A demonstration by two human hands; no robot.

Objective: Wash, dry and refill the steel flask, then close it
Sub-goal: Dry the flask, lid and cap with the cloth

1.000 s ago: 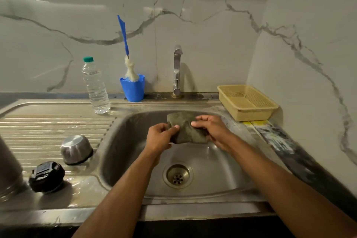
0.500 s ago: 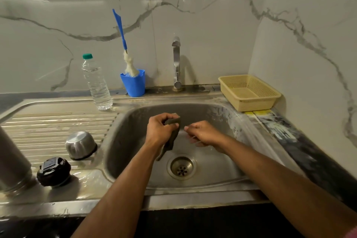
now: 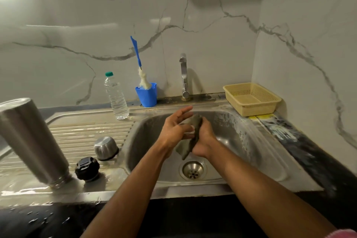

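Sink: stainless steel sink basin, right of the ribbed drainboard.
Flask: tall steel flask, inverted on near left drainboard, mouth down.
Lids: steel cup lid and black screw cap, just right of flask.
Right grip: right hand curled around grey-green scrub pad over the basin.
Left grip: left hand fingers spread, pressed against pad.

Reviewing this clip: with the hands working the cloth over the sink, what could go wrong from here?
1. The steel flask stands mouth-down on the wet drainboard near the front edge; a bump might tip it.
2. The black cap and steel cup sit near the basin rim and could be knocked in.
3. The cloth, gripped by the right hand with the left hand open, may drop onto the drain.
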